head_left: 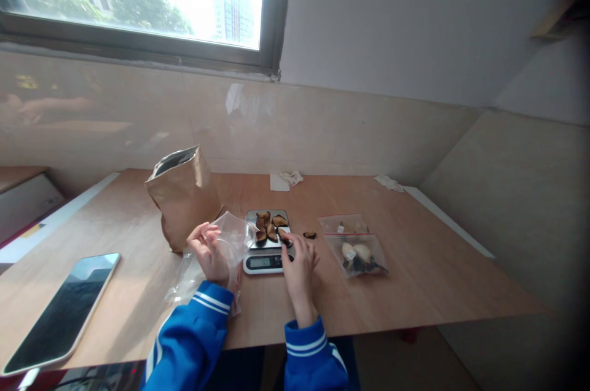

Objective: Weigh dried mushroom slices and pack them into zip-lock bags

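Note:
A small kitchen scale [251, 219] with a steel plate and a grey display carries several brown, curled dried mushroom pieces [262, 225]. My right hand [298, 262] is at the plate's right front corner, thumb and forefinger closed around a dark dried mushroom piece [285, 240]. Left of the scale, my left hand [209, 252] has its fingers curled at a clear plastic bag [233, 234], whose mouth stands up toward the plate. Some of the grip is hard to see through the film. One loose dried mushroom piece [310, 235] lies on the table right of the scale.
Behind my left hand stands an open brown paper bag [184, 200]. Two zip bags [353, 237] with dried contents lie at right. A phone [64, 311] with a cable is at front left. Crumpled tissue [291, 178] and more tissue [389, 182] lie along the table's [428, 268] back.

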Demonstrator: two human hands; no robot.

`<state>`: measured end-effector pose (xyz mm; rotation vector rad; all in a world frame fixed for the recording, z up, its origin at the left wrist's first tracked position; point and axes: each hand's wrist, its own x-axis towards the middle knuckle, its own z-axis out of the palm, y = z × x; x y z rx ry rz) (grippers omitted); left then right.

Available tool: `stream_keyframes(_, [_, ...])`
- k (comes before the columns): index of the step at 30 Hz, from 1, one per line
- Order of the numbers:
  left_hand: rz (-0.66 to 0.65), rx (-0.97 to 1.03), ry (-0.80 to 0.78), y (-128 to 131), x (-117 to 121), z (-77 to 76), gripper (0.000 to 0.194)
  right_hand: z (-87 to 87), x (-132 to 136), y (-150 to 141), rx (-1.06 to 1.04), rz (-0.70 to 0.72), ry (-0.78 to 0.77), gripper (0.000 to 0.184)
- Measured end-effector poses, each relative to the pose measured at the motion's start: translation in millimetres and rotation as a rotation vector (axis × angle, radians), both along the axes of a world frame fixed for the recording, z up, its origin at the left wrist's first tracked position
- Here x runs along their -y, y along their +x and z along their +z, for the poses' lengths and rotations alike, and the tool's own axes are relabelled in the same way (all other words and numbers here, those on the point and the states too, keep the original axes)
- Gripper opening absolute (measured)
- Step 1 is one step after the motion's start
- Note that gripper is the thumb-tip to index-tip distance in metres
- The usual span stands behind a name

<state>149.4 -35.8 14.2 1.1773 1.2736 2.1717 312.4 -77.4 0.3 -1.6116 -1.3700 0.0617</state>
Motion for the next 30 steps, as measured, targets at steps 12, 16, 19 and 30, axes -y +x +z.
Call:
stream_keyframes(12, [-0.003,-0.087,-0.070,-2.9,1.4,-2.6,0.032,57.4,25.1,2.1,-0.597,-0.391,0.386,0.036])
stream_keyframes(16, [-0.020,-0.137,-0.072,-3.5,2.6,-2.3,0.036,72.1,32.8,-22.1,-0.657,-0.390,0.441,0.035])
stream_keyframes(19, [-0.018,-0.135,-0.043,-3.5,3.0,-1.3,0.038,70.9,31.7,-40.3,-0.563,-0.051,0.299,0.030])
stream_keyframes(30, [-0.050,0.001,-0.116,-3.0,4.3,2.1,0.037,22.7,5.7,-37.2,-0.191,0.246,0.073,0.038])
